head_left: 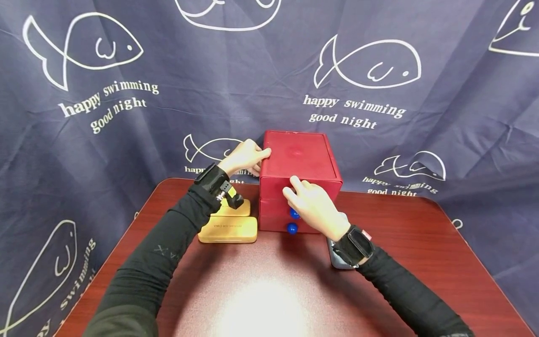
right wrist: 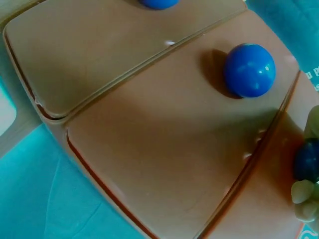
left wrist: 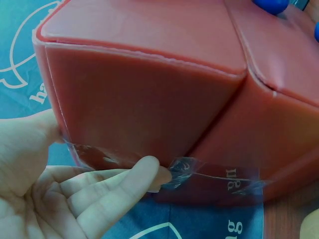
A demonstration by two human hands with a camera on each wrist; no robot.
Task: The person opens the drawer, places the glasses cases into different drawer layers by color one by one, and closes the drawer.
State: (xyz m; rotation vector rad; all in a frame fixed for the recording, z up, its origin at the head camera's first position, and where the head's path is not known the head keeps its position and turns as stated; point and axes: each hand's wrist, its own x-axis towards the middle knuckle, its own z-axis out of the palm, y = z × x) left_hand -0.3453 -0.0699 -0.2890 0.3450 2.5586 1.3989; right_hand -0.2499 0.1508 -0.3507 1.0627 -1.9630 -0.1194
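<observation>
A red box of stacked drawers (head_left: 299,154) stands near the back of the table. My left hand (head_left: 244,157) holds its upper left edge, thumb over the top and fingers along the side near clear tape (left wrist: 184,172) at the back. In front, my right hand (head_left: 313,206) covers the top drawer's front. In the right wrist view its fingertips pinch the top drawer's blue knob (right wrist: 308,159). Below that show the middle knob (right wrist: 249,69) and the bottom knob (head_left: 292,228), both round and blue. The drawers look closed.
Left of the box lie two yellow cases, one in front (head_left: 227,230) and one behind it (head_left: 236,208). A grey case (head_left: 338,257) lies partly under my right wrist. Behind the red-brown table (head_left: 404,234) hangs a blue curtain (head_left: 286,65) with fish drawings.
</observation>
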